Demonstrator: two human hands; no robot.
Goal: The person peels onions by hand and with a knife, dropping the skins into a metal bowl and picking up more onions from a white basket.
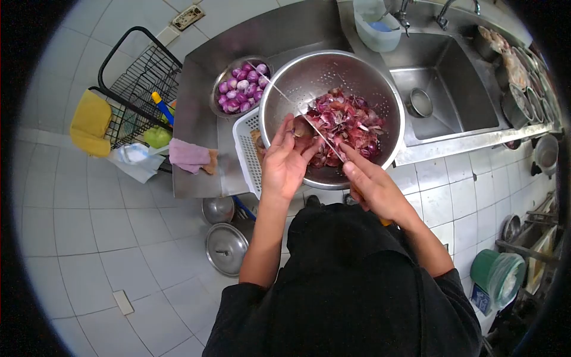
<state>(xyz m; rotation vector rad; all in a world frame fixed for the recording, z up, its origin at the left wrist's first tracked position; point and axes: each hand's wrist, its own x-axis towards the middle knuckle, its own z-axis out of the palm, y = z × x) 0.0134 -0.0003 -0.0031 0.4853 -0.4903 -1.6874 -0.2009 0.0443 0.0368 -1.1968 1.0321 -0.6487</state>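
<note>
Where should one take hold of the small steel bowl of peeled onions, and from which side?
Probably by its bare left rim, coming from the left over the counter. The small bowl sits upright with its right side close against the big colander, and the knife in the right hand points over that side. The left hand holds an onion.

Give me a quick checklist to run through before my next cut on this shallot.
1. The shallot gripped in the left hand: ok.
2. The knife held firmly in the right hand: ok.
3. Both hands over the big bowl, peels collecting inside: ok.
4. Holding fingers clear of the edge: cannot tell, the knife passes right by them.
5. The small bowl of peeled shallots beside the big bowl: ok.
</note>
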